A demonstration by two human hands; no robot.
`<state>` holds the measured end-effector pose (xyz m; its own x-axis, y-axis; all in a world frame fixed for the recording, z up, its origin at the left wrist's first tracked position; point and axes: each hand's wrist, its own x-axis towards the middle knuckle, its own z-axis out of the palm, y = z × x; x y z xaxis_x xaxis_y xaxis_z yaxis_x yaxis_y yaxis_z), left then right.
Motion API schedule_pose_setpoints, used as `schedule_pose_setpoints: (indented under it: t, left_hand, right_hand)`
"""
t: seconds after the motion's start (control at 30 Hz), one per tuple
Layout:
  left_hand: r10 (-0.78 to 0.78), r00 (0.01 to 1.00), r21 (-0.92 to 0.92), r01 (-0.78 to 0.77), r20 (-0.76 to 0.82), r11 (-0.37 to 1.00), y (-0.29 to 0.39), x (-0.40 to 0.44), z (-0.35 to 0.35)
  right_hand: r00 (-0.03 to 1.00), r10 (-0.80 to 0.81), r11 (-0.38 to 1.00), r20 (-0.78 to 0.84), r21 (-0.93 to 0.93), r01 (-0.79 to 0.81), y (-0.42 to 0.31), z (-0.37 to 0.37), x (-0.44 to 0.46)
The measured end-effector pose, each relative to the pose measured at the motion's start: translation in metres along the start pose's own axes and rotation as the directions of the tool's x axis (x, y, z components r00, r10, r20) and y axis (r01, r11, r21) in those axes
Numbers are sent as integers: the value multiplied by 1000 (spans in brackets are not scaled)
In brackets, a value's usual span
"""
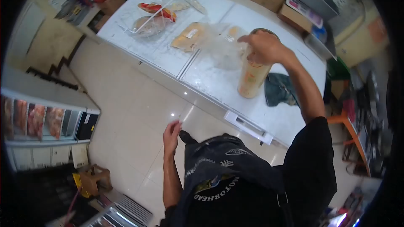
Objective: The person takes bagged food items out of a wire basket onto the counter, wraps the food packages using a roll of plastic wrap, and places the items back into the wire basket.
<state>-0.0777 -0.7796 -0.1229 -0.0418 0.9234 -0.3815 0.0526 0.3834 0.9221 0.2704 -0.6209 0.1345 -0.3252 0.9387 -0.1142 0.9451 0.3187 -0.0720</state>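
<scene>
An upright yellowish roll of clear plastic (252, 80) with orange print stands on the white chest freezer lid (206, 73). My right hand (265, 48) is closed over its upper part, fingers curled; their exact hold is partly hidden. Loose clear plastic (221, 52) spreads left from the roll. Beyond lie a flat pack of yellowish food (189, 37) and a smaller pack with a white label (232, 33). My left hand (171, 133) hangs over the floor by the freezer, fingers loosely bent and apart, holding nothing.
A white wire rack (158, 14) stands by bagged food (151, 26) and a red-yellow packet (162, 10). Right of the roll lies a dark cloth (280, 90). Boxes (296, 17) line the back. A display fridge (42, 120) and a brown stool (94, 178) stand left.
</scene>
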Motion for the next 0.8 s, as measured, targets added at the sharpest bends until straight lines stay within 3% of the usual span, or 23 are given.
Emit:
schedule_pose_setpoints:
  t: [0.07,0.17,0.23,0.27,0.3,0.37,0.43,0.5,0.53,0.63,0.67,0.73,0.77,0.8]
  left_hand:
    - [67,969,11,-72,238,997,29,43,5]
    - [39,849,60,-83,528,995,61,96,20]
    - [-77,754,149,-28,652,988,65,122,37]
    - [-57,794,52,31,606,998,65,130,48]
    - [5,875,40,-28,484,999,61,144,52]
    - [137,968,36,-148,212,988,50,170,57]
    - [292,943,186,-319,158,929,67,190,49]
    - [403,910,305,-412,96,859,80,223,42]
    - [452,890,377,-442,68,814,87,230,39]
    - [661,744,466,-621,98,630,125,251,39]
    - [664,715,473,-673,218,569,138,252,38]
    - [659,545,378,-837,518,395,152,263,39]
    - [624,435,298,-900,649,318,156,267,40]
    - [577,379,296,-925,723,236,173,263,51]
  right_hand:
    - [997,-74,997,-10,27,74,3,1,-6]
    - [975,185,923,-124,361,-130,-35,-12,-54]
    - [859,292,833,-420,552,-14,-40,36,-86]
    - [807,421,766,-415,639,-71,-49,66,-97]
    - [739,542,686,-399,719,-115,-58,98,-106]
    - [697,692,457,-186,861,-224,-77,163,-105]
    - [657,686,493,-312,864,-105,-83,248,-93]
    - [719,680,326,-146,938,-118,-98,243,-73]
    - [770,638,218,23,953,-209,-96,247,-71]
    - [799,566,461,203,725,-511,-87,239,-58]
    - [817,560,588,138,628,-510,-84,247,-57]
    - [837,502,682,216,496,-537,-73,227,-46]
    - [838,478,723,264,424,-546,-70,209,-41]
    - [767,512,681,386,362,-636,-68,183,-33]
